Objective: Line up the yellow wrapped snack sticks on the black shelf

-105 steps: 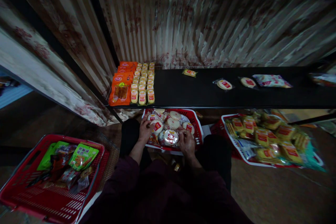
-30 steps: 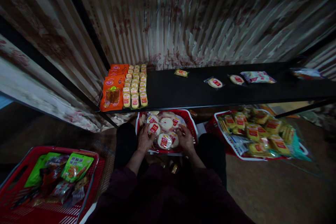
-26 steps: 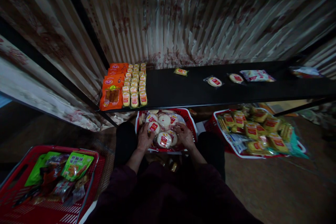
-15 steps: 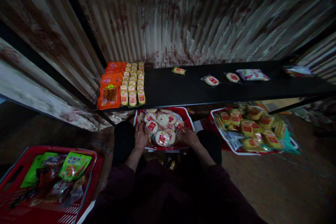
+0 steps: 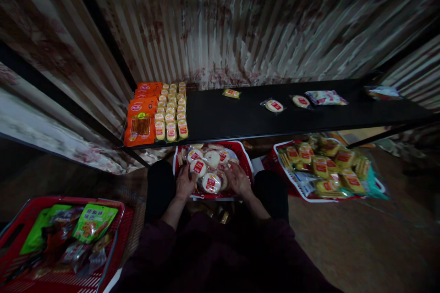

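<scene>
A red basket with a white rim (image 5: 248, 161) stands between my knees below the shelf, filled with round white rice crackers (image 5: 211, 183) in clear wrappers with red labels. My left hand (image 5: 186, 185) reaches over its left side, fingers apart and touching the wrapped crackers. On the right side my right hand (image 5: 238, 180) lies over other packs, its fingers stretched forward and apart. Neither hand has a pack lifted clear of the pile. The undersides of the fingers are hidden.
On the black shelf (image 5: 220, 121) stand orange snack bags (image 5: 140, 121) and rows of small yellow-white packs (image 5: 171, 114), with several single packs farther right. A basket of yellow packs (image 5: 326, 167) is at right; another red basket (image 5: 129, 224) with green bags is at lower left.
My right hand has moved inward over the crackers and its fingers have stretched out. My left hand has shifted slightly inward onto the packs. The whole view has shifted a little.
</scene>
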### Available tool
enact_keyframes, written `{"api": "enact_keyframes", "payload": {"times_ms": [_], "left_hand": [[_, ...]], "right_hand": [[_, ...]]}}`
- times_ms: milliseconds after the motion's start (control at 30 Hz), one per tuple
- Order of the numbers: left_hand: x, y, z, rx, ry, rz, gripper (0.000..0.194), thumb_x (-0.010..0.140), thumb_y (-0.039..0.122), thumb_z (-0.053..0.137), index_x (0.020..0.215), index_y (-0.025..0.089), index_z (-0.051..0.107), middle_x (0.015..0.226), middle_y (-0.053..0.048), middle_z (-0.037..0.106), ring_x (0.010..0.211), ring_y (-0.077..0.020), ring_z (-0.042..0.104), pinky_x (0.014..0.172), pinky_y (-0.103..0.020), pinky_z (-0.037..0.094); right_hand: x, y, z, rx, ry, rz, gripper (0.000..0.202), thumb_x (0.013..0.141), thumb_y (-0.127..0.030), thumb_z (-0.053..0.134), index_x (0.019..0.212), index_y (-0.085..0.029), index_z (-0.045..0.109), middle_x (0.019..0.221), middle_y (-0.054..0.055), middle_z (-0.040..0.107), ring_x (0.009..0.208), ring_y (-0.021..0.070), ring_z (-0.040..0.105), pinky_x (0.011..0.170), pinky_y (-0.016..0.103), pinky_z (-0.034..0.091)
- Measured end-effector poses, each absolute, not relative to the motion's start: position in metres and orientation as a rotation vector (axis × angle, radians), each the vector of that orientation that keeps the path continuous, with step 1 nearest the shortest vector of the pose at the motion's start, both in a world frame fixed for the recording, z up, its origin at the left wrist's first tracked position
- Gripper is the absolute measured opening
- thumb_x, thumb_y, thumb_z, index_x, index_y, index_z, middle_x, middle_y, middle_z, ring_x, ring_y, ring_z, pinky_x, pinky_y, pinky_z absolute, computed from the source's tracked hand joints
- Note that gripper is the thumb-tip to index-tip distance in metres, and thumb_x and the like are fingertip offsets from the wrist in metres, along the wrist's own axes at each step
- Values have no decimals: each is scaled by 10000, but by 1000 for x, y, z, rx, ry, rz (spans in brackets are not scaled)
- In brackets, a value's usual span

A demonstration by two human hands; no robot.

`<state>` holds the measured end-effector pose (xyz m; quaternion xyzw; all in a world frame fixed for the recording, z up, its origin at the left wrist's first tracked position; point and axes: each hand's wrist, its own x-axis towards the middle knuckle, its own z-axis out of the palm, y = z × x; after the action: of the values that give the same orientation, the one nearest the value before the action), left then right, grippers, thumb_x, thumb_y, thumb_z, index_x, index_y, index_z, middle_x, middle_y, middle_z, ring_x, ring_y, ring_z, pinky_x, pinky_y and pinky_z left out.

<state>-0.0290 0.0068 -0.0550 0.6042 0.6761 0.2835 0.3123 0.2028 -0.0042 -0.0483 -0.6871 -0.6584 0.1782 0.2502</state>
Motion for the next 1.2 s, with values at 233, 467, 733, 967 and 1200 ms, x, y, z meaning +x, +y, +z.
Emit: {"api": "enact_keyframes", "payload": {"times_ms": [233, 467, 733, 967, 1200], "left_hand": [[-33, 10, -60, 1504, 1921, 955, 437, 819, 250, 458, 1230, 109, 495, 1379, -163, 416, 1303, -234, 379, 1097, -368, 309], [-29, 9, -58, 1489, 1790, 776, 437, 837, 283, 425, 1230, 114, 517, 1271, -140, 554, 1208, -218, 493, 1061, -359, 354], [-29, 13, -61, 1537, 1874, 877, 403, 847, 256, 400, 1208, 136, 533, 1311, -135, 513, 1259, -218, 437, 1088, -378, 328], [-23, 3, -49, 1849, 1893, 911, 465, 850, 280, 412, 1281, 114, 466, 1416, -164, 391, 1347, -268, 298, 1108, -459, 259], [-11, -21, -33, 2363, 1362, 677, 624, 789, 423, 550, 1357, 219, 395, 1490, -110, 282, 1398, -301, 151, 1114, -530, 168]], "right_hand": [[195, -9, -61, -1851, -1844, 487, 525, 822, -463, 506, 1282, -212, 466, 1249, 128, 537, 1125, 283, 537, 934, 453, 460], [202, -5, -69, -1771, -1748, 459, 447, 843, -449, 454, 1177, -167, 546, 1157, 153, 570, 1066, 269, 563, 916, 442, 483], [198, -5, -70, -1729, -1765, 355, 455, 850, -476, 453, 1173, -173, 558, 1223, 145, 541, 1181, 274, 482, 987, 464, 431], [192, -9, -65, -1783, -1792, 401, 450, 844, -466, 466, 1201, -201, 539, 1221, 123, 549, 1133, 272, 522, 948, 449, 459], [192, -8, -66, -1754, -1767, 407, 457, 846, -474, 463, 1201, -196, 540, 1229, 125, 544, 1134, 275, 522, 964, 459, 448]]}}
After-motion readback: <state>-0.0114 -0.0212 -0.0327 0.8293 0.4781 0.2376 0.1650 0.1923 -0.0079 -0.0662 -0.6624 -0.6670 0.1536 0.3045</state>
